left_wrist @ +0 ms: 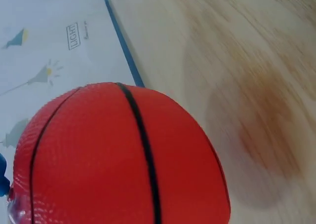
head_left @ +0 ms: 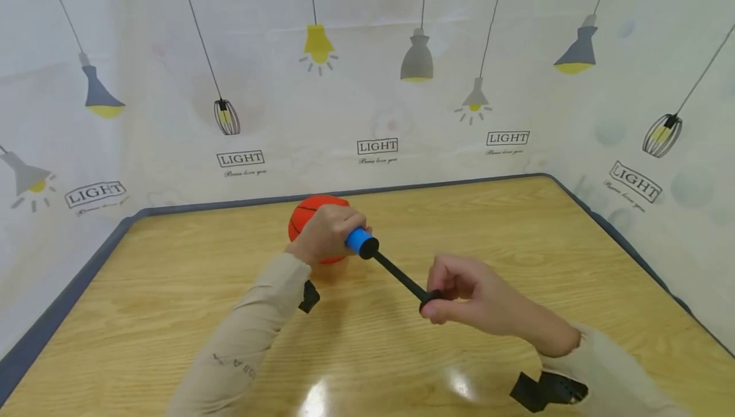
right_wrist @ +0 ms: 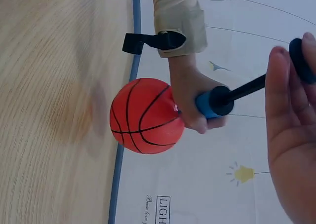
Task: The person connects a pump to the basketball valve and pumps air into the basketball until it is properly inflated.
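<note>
Bridging left hand [head_left: 328, 232] and right hand [head_left: 482, 296]: one hand pump [head_left: 357, 240], seemingly light, stiff; blue barrel [right_wrist: 205, 104] gripped by the left, black end knob [right_wrist: 301, 61] pinched by the right, both sound holds; slim rod [head_left: 399, 272] perhaps bendable. Red mini basketball [right_wrist: 147, 116] off the tabletop [head_left: 166, 257], at the pump's far end; likely light, springy, best cupped.

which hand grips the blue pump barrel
The left hand, wrapped round the blue cylindrical pump barrel; the right hand instead holds the round black handle on the thin black rod.
</note>
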Tool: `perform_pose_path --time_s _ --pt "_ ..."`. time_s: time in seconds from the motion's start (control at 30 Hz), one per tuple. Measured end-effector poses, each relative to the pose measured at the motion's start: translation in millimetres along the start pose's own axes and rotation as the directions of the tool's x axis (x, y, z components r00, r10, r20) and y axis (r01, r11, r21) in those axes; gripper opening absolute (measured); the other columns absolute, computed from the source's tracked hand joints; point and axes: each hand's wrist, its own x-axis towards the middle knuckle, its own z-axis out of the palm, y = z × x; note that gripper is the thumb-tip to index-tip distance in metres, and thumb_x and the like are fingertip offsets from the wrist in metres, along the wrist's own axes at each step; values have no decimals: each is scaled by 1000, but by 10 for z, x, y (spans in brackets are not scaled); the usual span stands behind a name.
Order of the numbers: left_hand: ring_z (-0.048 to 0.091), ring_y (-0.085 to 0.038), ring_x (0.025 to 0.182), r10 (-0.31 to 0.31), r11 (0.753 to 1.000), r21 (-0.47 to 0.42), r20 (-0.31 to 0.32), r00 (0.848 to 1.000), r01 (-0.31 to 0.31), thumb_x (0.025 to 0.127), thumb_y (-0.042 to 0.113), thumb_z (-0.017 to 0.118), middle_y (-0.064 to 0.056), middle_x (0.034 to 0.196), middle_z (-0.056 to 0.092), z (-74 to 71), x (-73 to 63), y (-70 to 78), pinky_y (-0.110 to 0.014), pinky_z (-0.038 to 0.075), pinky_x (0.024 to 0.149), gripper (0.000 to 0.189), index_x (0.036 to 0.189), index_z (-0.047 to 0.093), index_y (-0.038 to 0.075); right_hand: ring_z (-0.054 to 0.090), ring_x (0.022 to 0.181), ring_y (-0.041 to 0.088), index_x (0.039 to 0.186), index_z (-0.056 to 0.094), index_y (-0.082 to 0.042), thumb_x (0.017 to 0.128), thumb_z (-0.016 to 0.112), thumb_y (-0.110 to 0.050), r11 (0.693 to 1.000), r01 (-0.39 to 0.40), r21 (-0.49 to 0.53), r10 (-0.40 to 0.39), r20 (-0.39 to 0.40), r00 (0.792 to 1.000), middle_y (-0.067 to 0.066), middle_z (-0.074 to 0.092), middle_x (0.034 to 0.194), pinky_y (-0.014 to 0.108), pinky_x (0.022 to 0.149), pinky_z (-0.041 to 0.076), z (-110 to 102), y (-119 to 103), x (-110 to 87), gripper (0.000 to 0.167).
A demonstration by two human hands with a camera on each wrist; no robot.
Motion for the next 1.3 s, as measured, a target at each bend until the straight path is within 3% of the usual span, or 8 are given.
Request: perform_pose_path --time_s 0.2,0.4,0.53,0.67,0.8,0.93,1.17,1.3 --pt "52 -9 47 -18 1000 25 84 996 16 68 12 71 1 56 55 37 -16 76 -20 43 46 21 65 51 8 51 55 18 81 48 -4 82 57 -1 997 37 -68 -35 31 999 8 54 70 26 48 48 -126 264 78 9" --pt "49 -7 45 14 998 60 168 986 -24 69 16 71 3 53 50 25 29 116 -18 41 45 21 65 51 9 54 56 13 81 48 -1 79 58 7 986 -24 -164 22 -12 1000 10 56 70 28 49 48 -114 562 223 13" --pt "49 -7 46 -9 998 66 229 973 -6 69 18 70 3 54 51 -6 30 86 -17 40 46 20 68 52 10 54 56 9 82 49 -2 80 58 6 983 -77 -167 67 -67 996 8 57 69 28 49 48 -93 487 189 12" --pt "51 -8 48 -36 998 56 288 957 21 67 19 73 3 56 53 -99 8 53 -20 43 48 24 70 51 9 55 57 11 84 50 -4 82 57 2 991 -81 -110 78 -32 996 7 58 70 29 49 49 -118 281 11 10" --pt "51 -8 49 -92 995 65 383 919 72 65 20 75 3 56 53 -179 4 78 -20 44 49 28 69 49 10 55 58 13 84 50 -6 82 57 3 997 -57 -54 57 8 998 8 58 71 27 48 48 -172 170 -161 11" --pt "50 -7 49 -106 994 79 483 869 77 70 23 70 3 56 52 -175 121 171 -19 43 50 24 70 50 11 53 59 12 85 51 -7 81 58 0 992 -15 -128 18 23 1000 5 58 72 28 49 48 -199 290 -98 11" --pt "45 -8 46 -129 992 63 495 859 113 71 21 70 4 54 45 -113 213 220 -17 39 49 22 70 51 11 56 57 10 84 51 -5 80 60 0 968 -29 -250 18 -46 999 5 59 70 28 50 49 -157 480 159 11" --pt "47 -8 50 -166 983 25 534 829 181 72 25 70 4 58 49 -104 168 176 -18 40 51 23 72 52 11 56 57 10 84 51 -4 80 60 0 970 -100 -219 85 -77 993 7 60 70 28 51 49 -150 390 77 11"
